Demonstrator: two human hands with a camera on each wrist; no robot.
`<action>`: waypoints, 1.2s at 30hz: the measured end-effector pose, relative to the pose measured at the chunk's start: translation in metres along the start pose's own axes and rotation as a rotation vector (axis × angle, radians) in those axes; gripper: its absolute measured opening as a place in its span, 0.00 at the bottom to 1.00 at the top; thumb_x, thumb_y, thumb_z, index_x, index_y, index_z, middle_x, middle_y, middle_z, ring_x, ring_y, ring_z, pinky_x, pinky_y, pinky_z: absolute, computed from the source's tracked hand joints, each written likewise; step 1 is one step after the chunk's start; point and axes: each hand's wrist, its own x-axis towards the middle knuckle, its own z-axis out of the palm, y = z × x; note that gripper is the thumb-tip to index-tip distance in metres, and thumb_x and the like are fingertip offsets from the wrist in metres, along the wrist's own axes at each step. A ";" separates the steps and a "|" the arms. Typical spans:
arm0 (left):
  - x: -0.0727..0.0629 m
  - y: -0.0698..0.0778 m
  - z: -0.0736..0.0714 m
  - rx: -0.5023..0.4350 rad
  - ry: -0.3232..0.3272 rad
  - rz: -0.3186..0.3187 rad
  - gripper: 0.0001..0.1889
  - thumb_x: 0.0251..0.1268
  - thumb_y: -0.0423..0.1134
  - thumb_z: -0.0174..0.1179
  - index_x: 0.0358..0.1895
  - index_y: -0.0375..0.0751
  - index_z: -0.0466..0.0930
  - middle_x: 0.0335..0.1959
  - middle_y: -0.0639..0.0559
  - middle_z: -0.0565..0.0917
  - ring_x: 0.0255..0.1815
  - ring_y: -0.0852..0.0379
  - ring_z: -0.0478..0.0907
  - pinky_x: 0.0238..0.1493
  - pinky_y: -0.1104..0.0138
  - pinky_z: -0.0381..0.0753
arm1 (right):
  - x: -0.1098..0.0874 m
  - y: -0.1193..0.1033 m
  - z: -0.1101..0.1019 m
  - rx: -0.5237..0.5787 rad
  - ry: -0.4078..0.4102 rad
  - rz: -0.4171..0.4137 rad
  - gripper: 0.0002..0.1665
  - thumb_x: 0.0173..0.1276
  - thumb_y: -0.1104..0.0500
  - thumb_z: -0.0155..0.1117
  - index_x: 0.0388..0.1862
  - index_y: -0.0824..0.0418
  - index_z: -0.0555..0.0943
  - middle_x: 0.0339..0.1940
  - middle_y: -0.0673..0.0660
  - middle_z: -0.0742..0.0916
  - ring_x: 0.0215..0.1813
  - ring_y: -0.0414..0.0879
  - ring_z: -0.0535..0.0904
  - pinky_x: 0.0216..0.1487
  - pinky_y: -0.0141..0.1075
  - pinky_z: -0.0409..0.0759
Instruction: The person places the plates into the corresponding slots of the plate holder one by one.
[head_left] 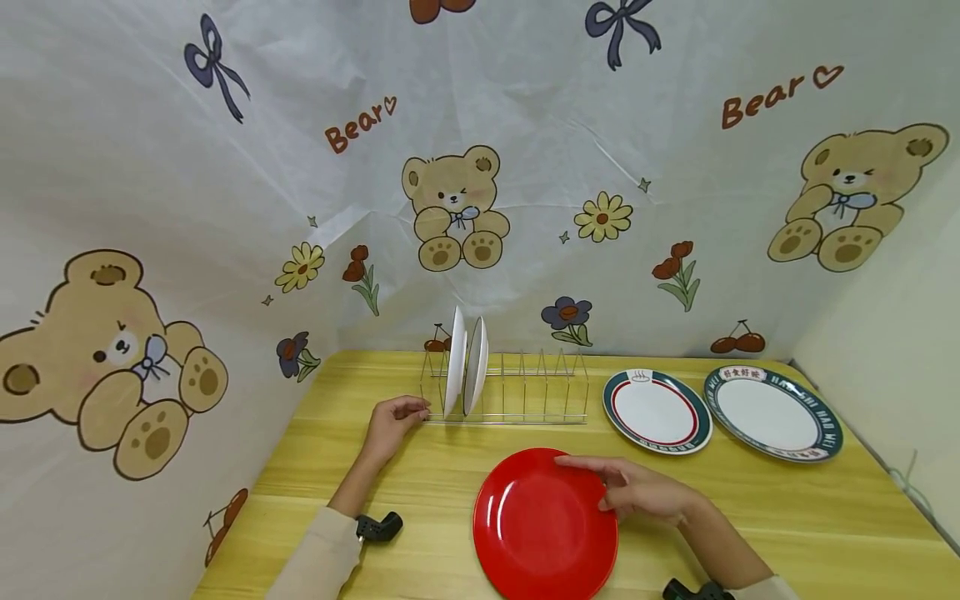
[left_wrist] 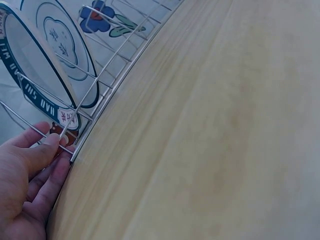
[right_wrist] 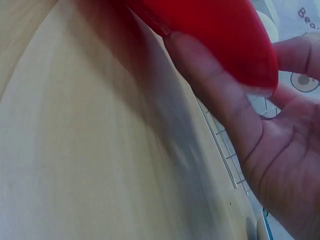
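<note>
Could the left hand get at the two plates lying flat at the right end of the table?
Probably not easily: the left hand holds the wire rack at its left end, and the flat plates lie beyond the rack.

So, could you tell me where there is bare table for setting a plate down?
Bare wood lies between the left hand and the red plate, and along the table's near right edge. The far right is crowded by two rimmed plates.

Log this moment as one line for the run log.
left hand holds wire rack end | right hand grips red plate rim | table
</note>
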 end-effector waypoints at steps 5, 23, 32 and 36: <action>-0.001 0.000 0.000 0.007 0.006 0.002 0.08 0.65 0.23 0.65 0.45 0.25 0.86 0.41 0.34 0.88 0.43 0.39 0.86 0.42 0.64 0.88 | -0.002 0.001 -0.001 0.087 -0.029 -0.025 0.43 0.72 0.76 0.48 0.84 0.57 0.53 0.81 0.61 0.61 0.75 0.61 0.65 0.61 0.62 0.76; 0.010 -0.021 -0.001 0.019 0.030 0.023 0.07 0.64 0.26 0.67 0.44 0.31 0.89 0.41 0.37 0.88 0.41 0.45 0.86 0.40 0.71 0.86 | -0.003 -0.018 0.004 0.021 0.105 -0.173 0.42 0.75 0.74 0.51 0.83 0.57 0.54 0.80 0.56 0.66 0.74 0.57 0.68 0.62 0.61 0.75; 0.009 -0.025 -0.002 0.020 0.033 0.020 0.07 0.64 0.27 0.68 0.44 0.33 0.89 0.40 0.39 0.89 0.38 0.53 0.86 0.39 0.70 0.86 | -0.008 -0.036 0.016 -0.039 0.256 -0.192 0.40 0.76 0.72 0.54 0.83 0.54 0.57 0.75 0.55 0.71 0.70 0.57 0.72 0.59 0.62 0.78; 0.008 -0.028 -0.001 0.006 0.023 0.017 0.07 0.64 0.28 0.68 0.44 0.33 0.89 0.40 0.38 0.88 0.39 0.49 0.87 0.40 0.69 0.87 | -0.011 -0.045 0.023 -0.055 0.317 -0.207 0.41 0.75 0.71 0.55 0.83 0.52 0.57 0.74 0.55 0.72 0.68 0.57 0.74 0.57 0.62 0.79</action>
